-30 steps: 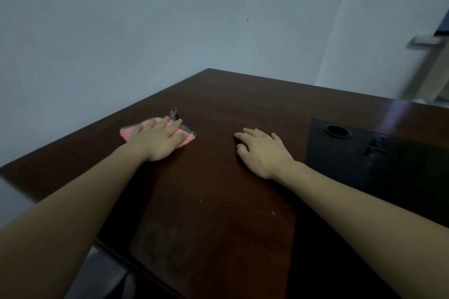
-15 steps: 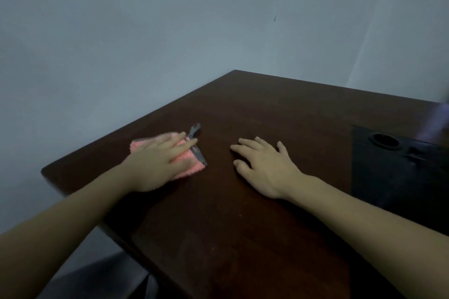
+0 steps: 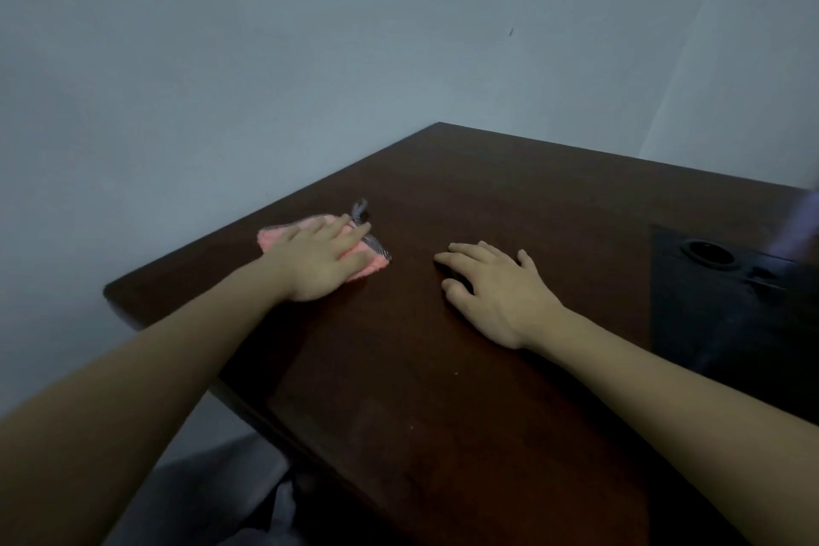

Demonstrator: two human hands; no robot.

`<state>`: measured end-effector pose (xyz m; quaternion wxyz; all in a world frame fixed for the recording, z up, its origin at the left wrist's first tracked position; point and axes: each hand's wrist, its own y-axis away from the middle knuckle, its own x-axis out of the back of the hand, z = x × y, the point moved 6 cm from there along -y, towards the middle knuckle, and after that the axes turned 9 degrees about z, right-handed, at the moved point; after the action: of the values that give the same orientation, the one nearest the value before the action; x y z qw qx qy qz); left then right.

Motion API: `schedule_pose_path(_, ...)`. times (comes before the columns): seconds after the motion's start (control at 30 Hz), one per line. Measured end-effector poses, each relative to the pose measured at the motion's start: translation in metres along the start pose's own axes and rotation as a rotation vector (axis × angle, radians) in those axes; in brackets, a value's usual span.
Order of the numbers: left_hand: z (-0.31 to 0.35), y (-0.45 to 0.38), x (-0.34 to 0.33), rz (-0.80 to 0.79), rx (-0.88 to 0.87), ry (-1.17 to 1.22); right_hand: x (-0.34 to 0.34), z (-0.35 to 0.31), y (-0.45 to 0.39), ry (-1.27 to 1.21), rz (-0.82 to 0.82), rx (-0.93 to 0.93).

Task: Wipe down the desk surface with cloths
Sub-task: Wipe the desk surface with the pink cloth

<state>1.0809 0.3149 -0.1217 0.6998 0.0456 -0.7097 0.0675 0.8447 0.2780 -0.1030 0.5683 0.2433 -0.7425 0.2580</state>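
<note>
Where the grey wall (image 3: 221, 80) meets the floor, we see a dark brown desk (image 3: 465, 346) filling the lower right, with a black panel (image 3: 709, 324) set into its right side and a round hole (image 3: 707, 253) in that panel. Our right hand (image 3: 501, 293) rests flat on the bare wood, fingers relaxed and slightly spread, holding nothing. Our left hand (image 3: 321, 264) presses down with straight fingers on a pink cloth (image 3: 277, 237) near the desk's left edge.
</note>
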Motion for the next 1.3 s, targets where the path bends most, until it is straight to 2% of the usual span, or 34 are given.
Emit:
schedule_pose_path(0.1,0.011,0.047,-0.003,0.017,-0.183,-0.016,-0.001,-0.001,0.000,0.012,-0.002,0.005)
schedule_pose_path(0.27,0.002,0.075,0.008,-0.008,-0.231,0.146,-0.002,-0.001,-0.001,0.009,0.012,0.008)
schedule_pose_path(0.6,-0.059,-0.022,0.011,0.036,-0.006,0.147,-0.002,0.000,-0.002,0.004,0.030,0.018)
schedule_pose_path(0.73,-0.063,-0.037,0.012,0.062,0.085,0.141,-0.002,0.001,-0.002,0.000,0.043,0.020)
schedule_pose_path(0.87,-0.057,-0.029,0.013,0.063,0.106,0.068,0.000,-0.001,0.001,-0.006,0.041,0.016)
schedule_pose_path(0.93,-0.048,-0.015,0.013,0.043,0.071,0.051,0.000,-0.001,0.001,-0.006,0.035,0.012)
schedule_pose_path(1.03,-0.033,0.022,0.012,0.019,-0.069,0.041,-0.001,0.000,0.001,0.002,0.026,0.010)
schedule_pose_path(1.13,-0.027,0.068,0.010,0.040,-0.183,0.113,-0.002,0.000,0.001,0.015,0.023,0.011)
schedule_pose_path(1.2,-0.032,0.088,0.014,0.035,-0.202,0.230,-0.003,0.000,0.001,0.021,0.020,0.014)
schedule_pose_path(1.3,-0.051,0.084,0.018,0.040,-0.168,0.276,-0.004,0.001,-0.001,0.018,0.026,0.018)
